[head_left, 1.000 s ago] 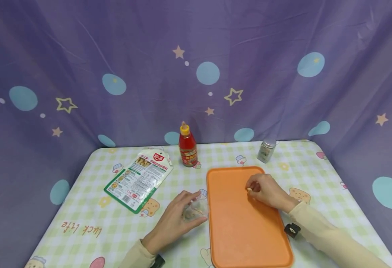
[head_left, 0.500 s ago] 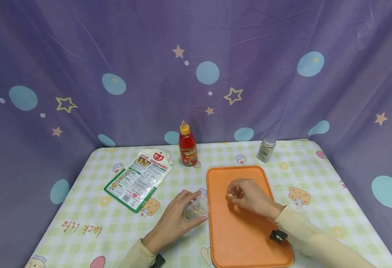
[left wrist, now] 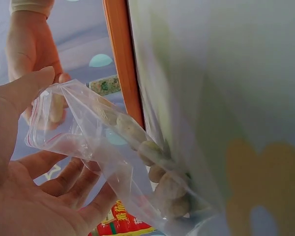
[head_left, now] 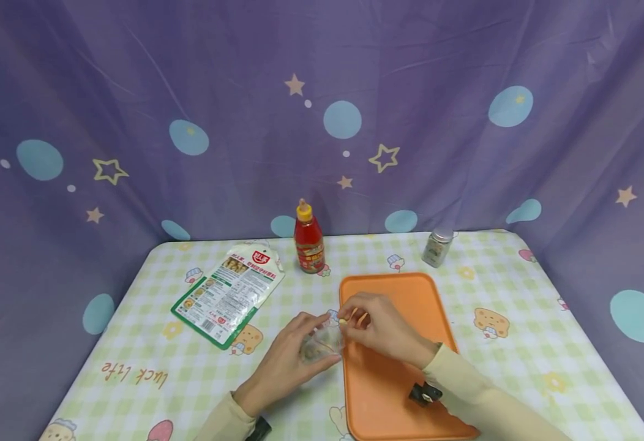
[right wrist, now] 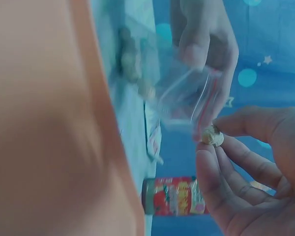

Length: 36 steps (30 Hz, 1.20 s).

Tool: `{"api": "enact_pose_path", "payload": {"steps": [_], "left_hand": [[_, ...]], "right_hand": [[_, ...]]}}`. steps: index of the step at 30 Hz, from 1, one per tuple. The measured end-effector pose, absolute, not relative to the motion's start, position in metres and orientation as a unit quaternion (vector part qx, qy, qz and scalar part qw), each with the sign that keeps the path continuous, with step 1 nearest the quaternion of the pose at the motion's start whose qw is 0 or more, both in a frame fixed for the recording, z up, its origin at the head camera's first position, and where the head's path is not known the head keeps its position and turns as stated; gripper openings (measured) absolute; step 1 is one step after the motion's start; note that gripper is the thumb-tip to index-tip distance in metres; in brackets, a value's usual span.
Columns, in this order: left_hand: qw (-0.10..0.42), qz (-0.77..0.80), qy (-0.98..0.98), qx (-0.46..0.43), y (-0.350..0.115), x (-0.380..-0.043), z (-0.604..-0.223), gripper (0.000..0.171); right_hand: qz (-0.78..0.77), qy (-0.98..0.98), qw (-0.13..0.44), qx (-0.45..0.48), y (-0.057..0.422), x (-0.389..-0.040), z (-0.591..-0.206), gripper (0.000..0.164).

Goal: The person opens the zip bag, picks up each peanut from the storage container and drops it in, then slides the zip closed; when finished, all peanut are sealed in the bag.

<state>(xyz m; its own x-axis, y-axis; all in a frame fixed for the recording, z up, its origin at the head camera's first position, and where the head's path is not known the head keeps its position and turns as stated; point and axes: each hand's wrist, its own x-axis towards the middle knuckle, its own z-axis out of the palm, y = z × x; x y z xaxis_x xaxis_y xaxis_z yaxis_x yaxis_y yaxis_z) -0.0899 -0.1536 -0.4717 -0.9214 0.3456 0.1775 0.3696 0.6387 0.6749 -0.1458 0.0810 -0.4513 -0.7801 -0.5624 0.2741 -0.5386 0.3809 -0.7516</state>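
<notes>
My left hand (head_left: 286,358) holds a clear zip bag (head_left: 324,346) by its mouth, just left of the orange tray. In the left wrist view the thumb pinches the top edge and the mouth gapes. Several small, rounded tan pieces, like nuts (left wrist: 164,189), lie in the lower part of the bag. Between the thumb and fingertips of my right hand (head_left: 385,327) is a small pale beige nut-like piece (right wrist: 213,136). It is at the bag's mouth, close to the red zip line in the right wrist view. Its exact kind is unclear.
The orange tray (head_left: 396,392) lies under my right forearm. Behind it stand a red sauce bottle (head_left: 309,245) with a yellow cap and a small spice jar (head_left: 438,249). A printed green-and-white packet (head_left: 228,300) lies flat at the left on the checked tablecloth (head_left: 129,404).
My right hand has moved left across the tray, from its right side to the bag's mouth, carrying the small beige piece. My left hand and the bag have stayed in place.
</notes>
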Motion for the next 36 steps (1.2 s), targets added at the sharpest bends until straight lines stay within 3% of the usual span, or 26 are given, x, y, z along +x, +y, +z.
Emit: {"api": "enact_pose_path", "payload": {"steps": [22, 36], "left_hand": [[0.026, -0.375, -0.906, -0.196, -0.155, -0.089, -0.468, 0.072], [0.019, -0.389, -0.901, -0.189, -0.156, -0.09, -0.464, 0.081]], "right_hand": [[-0.478, 0.809, 0.047, -0.339, 0.063, -0.129, -0.449, 0.012], [-0.486, 0.829, 0.023, -0.278, 0.076, -0.135, -0.452, 0.017]]}}
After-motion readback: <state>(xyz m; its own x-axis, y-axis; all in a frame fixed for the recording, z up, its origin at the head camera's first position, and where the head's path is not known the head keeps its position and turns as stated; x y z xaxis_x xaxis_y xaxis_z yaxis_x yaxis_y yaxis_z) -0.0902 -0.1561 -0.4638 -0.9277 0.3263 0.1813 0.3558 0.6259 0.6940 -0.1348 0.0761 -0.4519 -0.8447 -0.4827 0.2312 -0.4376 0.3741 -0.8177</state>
